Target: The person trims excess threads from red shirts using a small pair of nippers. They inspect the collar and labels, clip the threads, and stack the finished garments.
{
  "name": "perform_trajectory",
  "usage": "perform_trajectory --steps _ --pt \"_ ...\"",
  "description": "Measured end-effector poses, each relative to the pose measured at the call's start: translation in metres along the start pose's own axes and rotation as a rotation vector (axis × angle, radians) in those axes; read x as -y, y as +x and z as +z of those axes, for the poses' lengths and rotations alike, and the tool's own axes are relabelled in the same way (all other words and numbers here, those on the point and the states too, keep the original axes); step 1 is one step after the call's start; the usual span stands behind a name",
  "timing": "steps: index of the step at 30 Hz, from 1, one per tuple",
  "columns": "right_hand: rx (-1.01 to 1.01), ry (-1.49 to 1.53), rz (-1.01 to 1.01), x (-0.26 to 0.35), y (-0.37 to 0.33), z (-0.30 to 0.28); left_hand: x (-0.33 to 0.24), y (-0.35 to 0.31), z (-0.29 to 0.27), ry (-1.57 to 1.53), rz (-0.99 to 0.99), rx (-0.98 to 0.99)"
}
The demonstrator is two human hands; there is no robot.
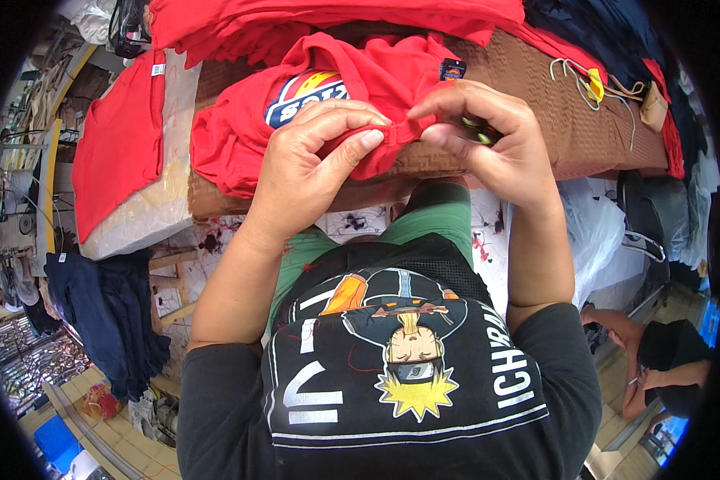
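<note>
Red garment [232, 148], bunched up on the brown-covered surface [568, 128], lies right in front of the person from where I stand. Their left hand [316, 160] has its grip pinched closed, thumb against fingers, on a gathered edge of the cloth. Just beside it, the right hand [500, 144] nips the same edge, thumb and forefinger nearly together, its curled palm cupping a small dark-and-green item [478, 131], mostly hidden.

Shirt [352, 72] on table [568, 120], cloth pile [328, 14] behind, garment [120, 144] left
</note>
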State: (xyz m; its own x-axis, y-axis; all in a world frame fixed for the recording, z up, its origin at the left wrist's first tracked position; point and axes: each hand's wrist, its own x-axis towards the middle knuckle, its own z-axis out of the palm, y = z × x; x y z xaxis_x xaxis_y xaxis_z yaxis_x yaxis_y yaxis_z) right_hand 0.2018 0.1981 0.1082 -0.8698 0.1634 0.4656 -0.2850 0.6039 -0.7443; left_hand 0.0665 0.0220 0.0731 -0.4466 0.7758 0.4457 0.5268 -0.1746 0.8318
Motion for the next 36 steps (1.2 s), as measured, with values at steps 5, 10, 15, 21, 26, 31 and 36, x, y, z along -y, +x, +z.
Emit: perform_trajectory --steps 5,10,15,21,26,31,36 --pt "-0.010 -0.120 -0.060 0.002 0.002 0.003 -0.004 0.000 -0.001 0.189 0.090 -0.042" --pt "-0.040 -0.213 -0.152 -0.004 0.003 0.002 -0.007 0.000 0.000 0.244 0.124 -0.067" --pt "-0.035 -0.200 -0.107 -0.001 0.001 0.004 -0.007 0.000 0.000 0.245 0.118 -0.064" --pt "-0.040 -0.247 -0.131 -0.004 0.001 0.003 -0.005 -0.001 0.001 0.248 0.121 -0.064" --pt "-0.092 -0.145 -0.099 0.000 0.003 0.008 -0.008 -0.003 0.003 0.169 0.067 -0.109" --pt "-0.085 -0.053 -0.020 -0.016 -0.002 0.018 -0.019 -0.005 0.003 -0.200 -0.047 -0.060" --pt "-0.147 0.301 0.090 -0.022 -0.006 0.030 -0.019 -0.002 0.009 -0.174 -0.159 -0.031"
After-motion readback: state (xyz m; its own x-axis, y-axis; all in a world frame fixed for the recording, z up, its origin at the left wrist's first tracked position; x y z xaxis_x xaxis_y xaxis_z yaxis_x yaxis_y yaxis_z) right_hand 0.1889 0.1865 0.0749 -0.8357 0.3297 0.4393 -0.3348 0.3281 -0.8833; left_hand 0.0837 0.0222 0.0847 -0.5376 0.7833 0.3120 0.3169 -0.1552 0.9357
